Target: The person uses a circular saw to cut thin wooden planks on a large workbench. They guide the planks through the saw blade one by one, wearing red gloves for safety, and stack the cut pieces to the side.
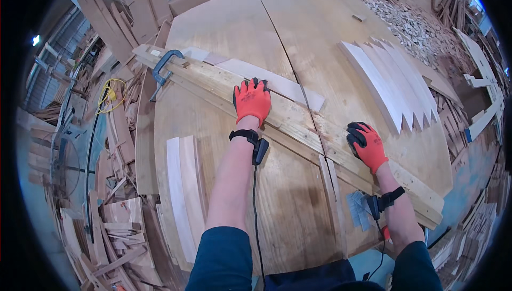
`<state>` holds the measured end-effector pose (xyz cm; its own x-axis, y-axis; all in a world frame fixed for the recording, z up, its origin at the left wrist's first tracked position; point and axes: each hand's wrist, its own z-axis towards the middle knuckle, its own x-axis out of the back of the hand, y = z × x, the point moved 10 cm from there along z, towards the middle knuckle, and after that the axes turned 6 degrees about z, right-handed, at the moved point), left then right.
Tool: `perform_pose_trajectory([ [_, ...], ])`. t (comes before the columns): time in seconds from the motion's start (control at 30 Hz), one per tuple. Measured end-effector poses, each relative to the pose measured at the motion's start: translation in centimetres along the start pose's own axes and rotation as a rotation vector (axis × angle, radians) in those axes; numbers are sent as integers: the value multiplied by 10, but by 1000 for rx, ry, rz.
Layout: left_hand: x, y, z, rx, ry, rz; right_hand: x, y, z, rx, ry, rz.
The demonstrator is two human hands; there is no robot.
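Head view: atop the wooden beam [213,79], left hand [252,102] rests with fingers slightly spread, right hand [369,147] fingers bent, grip unclear.

Your gloved left hand [252,100] lies on a long wooden beam [298,124] set diagonally across the worktable [293,205]; your gloved right hand [368,146] is farther along it. A blue C-clamp [161,69] sits near the beam's far-left end. Zigzag-ended boards [392,83] lie to your right.

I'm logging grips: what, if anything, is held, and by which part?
The left hand lies on the long beam left of its middle, the right hand right of it; whether either grips it cannot be told.
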<state>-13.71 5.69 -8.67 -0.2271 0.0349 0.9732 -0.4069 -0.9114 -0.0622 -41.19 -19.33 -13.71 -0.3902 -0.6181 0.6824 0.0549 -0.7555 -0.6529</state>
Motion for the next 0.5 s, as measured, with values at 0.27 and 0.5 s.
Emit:
perform_pose_trajectory([
  [0.27,8,-1,-4,8,-14,14,5,-2,0,-18,27,45],
  [0.5,17,0,-6,31,-38,12,16,-6,7,-10,6,61],
])
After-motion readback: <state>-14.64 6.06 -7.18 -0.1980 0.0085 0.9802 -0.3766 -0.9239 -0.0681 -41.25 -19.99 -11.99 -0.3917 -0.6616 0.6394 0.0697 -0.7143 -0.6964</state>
